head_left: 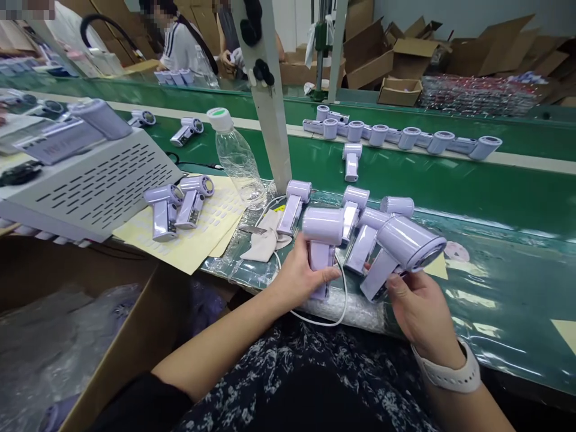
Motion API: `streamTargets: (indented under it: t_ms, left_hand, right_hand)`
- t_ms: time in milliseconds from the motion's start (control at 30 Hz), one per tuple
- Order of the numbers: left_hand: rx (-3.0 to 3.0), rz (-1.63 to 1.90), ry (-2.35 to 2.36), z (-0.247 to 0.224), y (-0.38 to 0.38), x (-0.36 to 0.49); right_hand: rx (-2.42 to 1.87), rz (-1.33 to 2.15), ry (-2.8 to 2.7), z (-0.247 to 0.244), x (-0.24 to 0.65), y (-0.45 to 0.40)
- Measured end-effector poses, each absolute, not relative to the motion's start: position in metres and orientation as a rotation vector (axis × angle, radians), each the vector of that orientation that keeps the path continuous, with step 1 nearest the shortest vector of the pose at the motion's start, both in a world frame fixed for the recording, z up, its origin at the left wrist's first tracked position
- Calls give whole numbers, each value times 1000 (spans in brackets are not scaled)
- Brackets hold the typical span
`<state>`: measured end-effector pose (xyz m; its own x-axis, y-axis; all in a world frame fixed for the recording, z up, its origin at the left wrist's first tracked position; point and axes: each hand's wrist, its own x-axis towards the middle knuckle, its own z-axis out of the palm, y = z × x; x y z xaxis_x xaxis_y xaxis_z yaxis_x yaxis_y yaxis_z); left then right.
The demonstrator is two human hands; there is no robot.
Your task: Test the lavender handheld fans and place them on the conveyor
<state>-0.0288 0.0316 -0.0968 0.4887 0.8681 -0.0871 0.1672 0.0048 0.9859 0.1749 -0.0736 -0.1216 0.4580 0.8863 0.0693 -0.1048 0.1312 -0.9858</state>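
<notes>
My left hand (302, 271) is wrapped around the handle of an upright lavender handheld fan (322, 227), its round head above my fingers. With my right hand (419, 306) I grip another lavender fan (407, 240), tilted, its open head end facing right and down. Some of its handle is covered by my fingers. Just behind the two held fans, several more lie on the bench, among them one fan (356, 197) in the middle and another (294, 204) beside a pale cloth (265, 243). A white cable (345, 294) loops below my left hand.
A clear bottle (238, 162) leans by a metal post (267, 102). More fans line the green conveyor (517, 186). To the left are a slotted grey machine (108, 180), yellow sticker sheets (198, 246) and a carton (121, 342) of plastic bags. Co-workers sit across the line.
</notes>
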Motion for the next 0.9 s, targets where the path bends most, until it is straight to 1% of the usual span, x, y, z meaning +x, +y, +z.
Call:
streamTargets:
  t_ms: [200,433,533,633,800,900]
  left_hand:
    - [1076,638,553,-61,10,-31]
    - [1014,622,414,-34,-1,-48]
    - [1020,635,439,-33,0,-46]
    - [1011,639,461,-40,3,-42]
    - [1014,621,480,-50,6,-39]
    - [1020,659,459,-56,8,-40]
  right_hand:
    - [-1064,1166,-677,-74,152,-79]
    - [-945,1358,-680,-54,146,-95]
    - [-955,1326,-668,-54,145,-94]
    - [-985,1264,-661,-59,145,-92]
    - [-940,1256,-690,-65,146,-91]
    - [-978,1159,-747,-71,148,-90]
